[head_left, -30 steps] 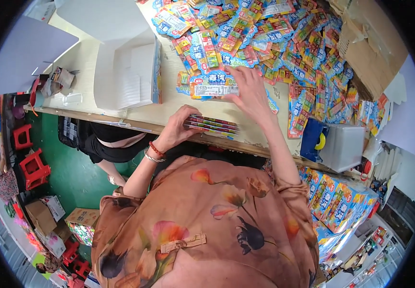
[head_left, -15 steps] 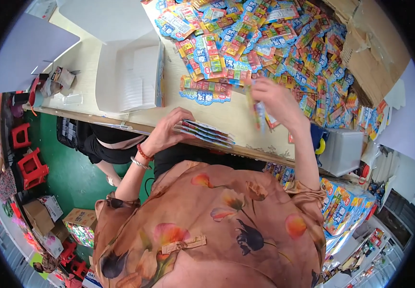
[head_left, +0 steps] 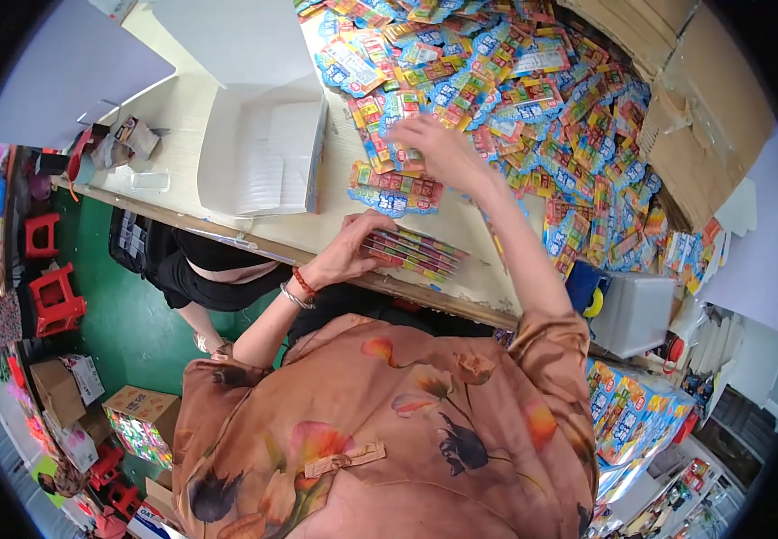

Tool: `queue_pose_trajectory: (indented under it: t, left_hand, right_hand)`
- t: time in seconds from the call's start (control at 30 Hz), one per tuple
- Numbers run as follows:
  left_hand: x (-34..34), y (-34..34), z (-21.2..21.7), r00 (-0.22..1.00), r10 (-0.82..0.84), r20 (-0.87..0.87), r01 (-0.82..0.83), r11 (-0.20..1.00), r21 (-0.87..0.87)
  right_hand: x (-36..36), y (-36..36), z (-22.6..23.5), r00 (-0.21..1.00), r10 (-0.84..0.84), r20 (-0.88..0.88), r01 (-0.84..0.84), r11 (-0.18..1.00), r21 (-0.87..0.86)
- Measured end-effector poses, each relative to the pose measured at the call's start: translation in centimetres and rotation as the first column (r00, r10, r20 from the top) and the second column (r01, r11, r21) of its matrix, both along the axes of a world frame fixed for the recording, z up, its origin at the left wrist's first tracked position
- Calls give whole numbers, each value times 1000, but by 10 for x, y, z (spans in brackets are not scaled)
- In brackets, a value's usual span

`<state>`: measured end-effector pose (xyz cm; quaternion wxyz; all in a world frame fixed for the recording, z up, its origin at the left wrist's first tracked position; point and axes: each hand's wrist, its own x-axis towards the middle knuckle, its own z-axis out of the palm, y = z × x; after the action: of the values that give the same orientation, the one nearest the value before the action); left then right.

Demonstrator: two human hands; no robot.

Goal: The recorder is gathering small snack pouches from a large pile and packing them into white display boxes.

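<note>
My left hand (head_left: 353, 253) is closed around one end of a small fanned stack of flat, colourful packets (head_left: 416, 254), held at the table's front edge. Their edges face me, one above another. Further out, my right hand (head_left: 438, 153) reaches over the near left side of a big heap of the same packets (head_left: 506, 108). Its fingers are stretched out over a packet with a blue scalloped end and seem to touch it; the fingertips are slightly blurred. Between the two hands, a single packet (head_left: 395, 190) lies flat on the table.
An open white box (head_left: 267, 162) with its lid raised stands left of the heap. A torn cardboard carton (head_left: 690, 144) bounds the heap on the right. Beside the table at right is a clear plastic bin (head_left: 636, 310). Another person's legs (head_left: 213, 269) show at the left, by the table edge.
My right hand has moved left and away from me onto the heap, and the packet it held is no longer seen in it. My left hand has shifted slightly right with its stack.
</note>
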<state>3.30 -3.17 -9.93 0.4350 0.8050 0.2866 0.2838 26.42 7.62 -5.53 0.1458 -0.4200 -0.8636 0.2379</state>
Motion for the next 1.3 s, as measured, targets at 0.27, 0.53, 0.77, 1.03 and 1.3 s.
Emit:
queue_pose_trajectory:
  t: [0.27, 0.53, 0.77, 1.03, 1.3]
  left_hand:
    - [3, -5, 6, 995, 24, 96, 10, 940, -341]
    - [-10, -11, 4, 991, 109, 77, -93, 977, -190]
    - [-12, -6, -4, 997, 26, 71, -19, 996, -89]
    - [-5, -9, 4, 989, 132, 72, -104, 945, -309]
    - [-8, -3, 9, 997, -57, 51, 65, 982, -179]
  right_hand:
    - [7, 78, -13, 823, 164, 544, -380, 870, 313]
    - [45, 14, 73, 976, 58, 209, -52, 998, -36]
    - [16, -119, 7, 915, -347, -204, 265, 901, -344]
    - [67, -103, 5, 721, -692, 24, 655, 692, 302]
    - [101, -113, 21, 788, -559, -259, 466, 816, -343]
